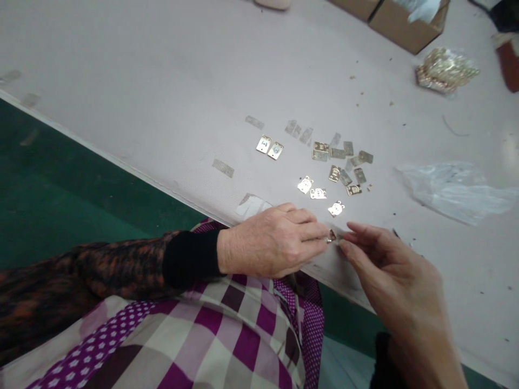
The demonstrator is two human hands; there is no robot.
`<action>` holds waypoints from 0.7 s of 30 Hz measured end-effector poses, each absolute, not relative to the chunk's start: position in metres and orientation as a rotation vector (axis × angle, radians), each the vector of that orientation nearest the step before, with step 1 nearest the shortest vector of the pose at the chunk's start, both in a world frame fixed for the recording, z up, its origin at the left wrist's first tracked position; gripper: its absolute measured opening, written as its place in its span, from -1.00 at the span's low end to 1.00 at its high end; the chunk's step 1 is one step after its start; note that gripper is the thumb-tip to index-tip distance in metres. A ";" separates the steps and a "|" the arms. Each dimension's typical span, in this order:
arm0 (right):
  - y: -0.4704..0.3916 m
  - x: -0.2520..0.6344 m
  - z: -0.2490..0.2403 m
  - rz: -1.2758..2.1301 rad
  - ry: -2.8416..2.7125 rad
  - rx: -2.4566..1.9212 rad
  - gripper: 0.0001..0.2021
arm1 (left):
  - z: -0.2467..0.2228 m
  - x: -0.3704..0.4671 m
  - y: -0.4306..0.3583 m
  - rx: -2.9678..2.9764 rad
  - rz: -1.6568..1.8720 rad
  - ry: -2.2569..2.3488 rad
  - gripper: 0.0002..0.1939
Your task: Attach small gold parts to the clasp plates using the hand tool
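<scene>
Near the table's front edge, my left hand (275,240) has its fingers closed on a small shiny metal piece (332,235). From the other side, the thumb and forefinger of my right hand (389,265) pinch at the same piece, whose far end is hidden by the fingertips. Just beyond the hands lie several flat metal plates, among them a bright one (336,208) and a darker one (360,175). Two rectangular gold plates (269,147) rest side by side farther left.
A clear plastic bag (458,189) lies on the table (141,81) at the right. Behind it are a bag of gold parts (445,70) and a cardboard box (405,27). Tape strips (223,168) stick to the surface, and a checked apron (227,335) is below the edge.
</scene>
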State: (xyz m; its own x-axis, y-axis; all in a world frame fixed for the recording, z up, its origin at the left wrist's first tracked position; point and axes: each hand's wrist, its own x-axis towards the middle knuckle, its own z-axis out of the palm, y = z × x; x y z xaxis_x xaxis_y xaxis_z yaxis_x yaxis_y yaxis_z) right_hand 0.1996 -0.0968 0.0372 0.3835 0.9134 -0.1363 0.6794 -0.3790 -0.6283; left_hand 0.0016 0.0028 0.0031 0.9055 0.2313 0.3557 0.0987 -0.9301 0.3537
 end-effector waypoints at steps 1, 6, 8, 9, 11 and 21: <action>-0.096 0.201 0.036 0.706 -1.323 -2.171 -0.66 | 0.004 0.002 0.003 2.741 0.562 0.238 -0.70; -0.084 0.198 0.039 0.818 -1.271 -2.220 -0.59 | 0.004 0.002 0.003 2.761 0.505 0.231 -0.67; -0.079 0.197 0.041 0.815 -1.307 -2.238 -0.60 | 0.005 0.002 0.002 2.760 0.490 0.224 -0.66; -0.077 0.197 0.041 0.810 -1.330 -2.248 -0.60 | 0.005 0.002 0.002 2.757 0.483 0.223 -0.66; -0.073 0.199 0.042 0.805 -1.375 -2.270 -0.61 | 0.007 0.002 0.003 2.745 0.466 0.224 -0.66; -0.084 0.212 0.028 0.916 -0.994 -2.114 -0.46 | 0.019 0.033 0.009 2.812 0.615 0.157 -0.80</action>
